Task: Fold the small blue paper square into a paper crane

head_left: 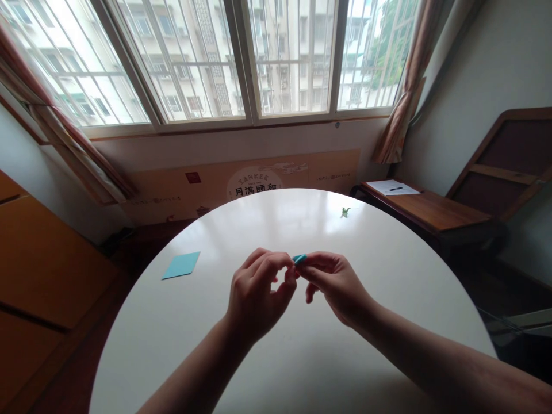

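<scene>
A small folded piece of blue paper [299,259] is held up over the white round table [276,368]. My right hand [338,282] pinches it between thumb and fingers from the right. From the left, my left hand [263,287] has its thumb and index fingertips closed at the paper's left end. The fingers cover part of the paper, so its full shape is hidden. Off to the left lies a flat blue square of paper [181,265]. Farther back on the right stands a small green folded paper figure [345,213].
Beyond the table is a wooden bench or chair [448,210] at the right, bearing a white paper sheet [390,187] with a dark pen. A printed cardboard panel [319,172] stands under the barred window. An orange-brown cabinet [43,276] is at the left.
</scene>
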The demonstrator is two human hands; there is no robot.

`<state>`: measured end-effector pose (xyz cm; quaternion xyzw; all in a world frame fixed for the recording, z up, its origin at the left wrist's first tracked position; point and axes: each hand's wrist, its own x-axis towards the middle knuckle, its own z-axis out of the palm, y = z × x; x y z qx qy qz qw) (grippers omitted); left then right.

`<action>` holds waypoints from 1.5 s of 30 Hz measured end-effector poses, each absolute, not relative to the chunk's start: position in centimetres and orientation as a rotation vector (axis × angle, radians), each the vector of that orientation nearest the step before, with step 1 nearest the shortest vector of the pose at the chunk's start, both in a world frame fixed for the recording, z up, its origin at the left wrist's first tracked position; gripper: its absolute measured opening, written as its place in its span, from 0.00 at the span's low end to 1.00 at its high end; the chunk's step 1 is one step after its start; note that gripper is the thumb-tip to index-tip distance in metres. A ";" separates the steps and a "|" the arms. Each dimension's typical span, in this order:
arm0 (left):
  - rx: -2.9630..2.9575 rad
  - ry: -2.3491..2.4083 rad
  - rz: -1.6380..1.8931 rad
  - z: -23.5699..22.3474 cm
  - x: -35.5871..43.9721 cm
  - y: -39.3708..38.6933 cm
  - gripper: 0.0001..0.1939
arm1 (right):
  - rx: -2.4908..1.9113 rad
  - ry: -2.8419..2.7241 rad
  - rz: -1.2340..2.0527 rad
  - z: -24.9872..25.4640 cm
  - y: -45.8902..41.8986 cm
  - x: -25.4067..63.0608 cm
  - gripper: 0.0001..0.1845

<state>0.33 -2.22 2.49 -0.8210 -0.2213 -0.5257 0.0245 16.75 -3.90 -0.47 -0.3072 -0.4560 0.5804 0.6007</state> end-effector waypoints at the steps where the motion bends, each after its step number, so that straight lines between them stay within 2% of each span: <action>1: -2.537 -0.719 -1.635 2.5 0.4 -2.2 0.11 | -0.705 -1.069 1.342 -0.5 -3.8 16.7 0.09; 6: -2.556 -0.937 -1.693 2.2 0.6 -2.5 0.10 | -0.683 -1.131 1.287 -0.8 -3.5 16.8 0.12; 15: -2.706 -1.230 -2.152 1.6 1.1 -2.7 0.08 | -0.677 -1.162 1.203 -0.7 -3.6 16.8 0.09; 25: -2.746 -1.371 -2.232 1.6 1.4 -2.7 0.09 | -0.770 -1.248 1.008 -0.1 -4.1 17.3 0.07; 33: -2.751 -1.307 -2.146 1.6 1.1 -2.7 0.05 | -0.792 -1.147 1.032 -0.1 -3.9 17.3 0.21; 39: -2.694 -1.085 -2.031 2.3 1.0 -3.0 0.11 | -0.763 -1.215 0.896 0.4 -4.4 17.3 0.16; 45: -2.518 -0.507 -1.706 3.6 0.0 -3.2 0.16 | -0.745 -1.427 0.664 0.9 -4.9 17.8 0.02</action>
